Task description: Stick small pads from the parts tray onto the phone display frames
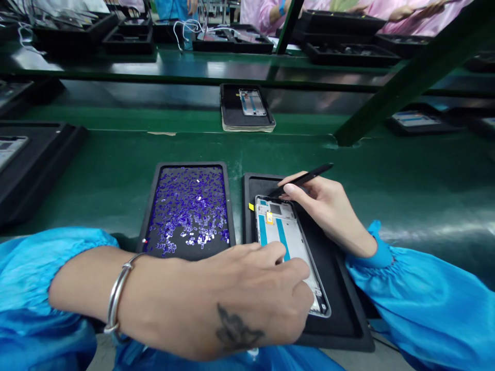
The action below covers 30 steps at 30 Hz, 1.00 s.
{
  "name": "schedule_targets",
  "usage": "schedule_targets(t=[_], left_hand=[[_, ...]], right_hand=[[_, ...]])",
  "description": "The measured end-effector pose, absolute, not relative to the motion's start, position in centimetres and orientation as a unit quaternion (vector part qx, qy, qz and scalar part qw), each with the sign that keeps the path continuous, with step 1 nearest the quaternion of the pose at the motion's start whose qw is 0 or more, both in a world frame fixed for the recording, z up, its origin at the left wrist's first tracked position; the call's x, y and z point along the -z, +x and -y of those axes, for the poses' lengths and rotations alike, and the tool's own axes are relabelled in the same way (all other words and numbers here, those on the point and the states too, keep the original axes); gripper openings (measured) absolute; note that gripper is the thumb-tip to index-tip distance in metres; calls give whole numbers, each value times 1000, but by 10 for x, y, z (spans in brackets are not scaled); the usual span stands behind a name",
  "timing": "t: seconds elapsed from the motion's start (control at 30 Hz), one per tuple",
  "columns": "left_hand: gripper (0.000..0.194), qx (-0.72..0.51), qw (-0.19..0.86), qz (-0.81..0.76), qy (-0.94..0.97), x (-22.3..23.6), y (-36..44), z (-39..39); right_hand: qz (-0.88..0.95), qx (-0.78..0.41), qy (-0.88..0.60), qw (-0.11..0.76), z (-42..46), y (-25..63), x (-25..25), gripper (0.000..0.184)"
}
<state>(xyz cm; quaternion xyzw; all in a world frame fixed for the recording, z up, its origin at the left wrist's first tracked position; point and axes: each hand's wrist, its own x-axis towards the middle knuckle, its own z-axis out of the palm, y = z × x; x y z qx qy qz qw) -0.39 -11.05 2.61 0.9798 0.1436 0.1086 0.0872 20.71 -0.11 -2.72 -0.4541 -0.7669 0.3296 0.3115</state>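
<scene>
A silver phone frame [299,242] with blue strips and a yellow tab lies in a black tray [348,309]. My left hand [240,293] reaches across its lower left part, fingers curled down. The fingertips are hidden beneath the hand, so I cannot tell what they hold. Between the thumb and fingers of my right hand [325,206] is a slim black pen-shaped tool [309,175], its lower end at the frame's top edge. Left of the frame, a second black tray [154,180] holds many tiny purple-edged pieces [189,206], partly covered by my left forearm.
A green post [386,98] slants up at the right. Farther back, another phone frame [252,102] lies on a stacked black tray [231,111]. A large black tray [38,170] stands at the left edge. People [266,15] work behind trays across the bench.
</scene>
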Motion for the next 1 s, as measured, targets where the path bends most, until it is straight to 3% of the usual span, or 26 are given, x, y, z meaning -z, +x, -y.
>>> schedule_targets(t=[1.0], left_hand=[[10,-120,86,-126,981,-25,-6,111]], right_hand=[[732,-355,-483,324,4,201,23,31]])
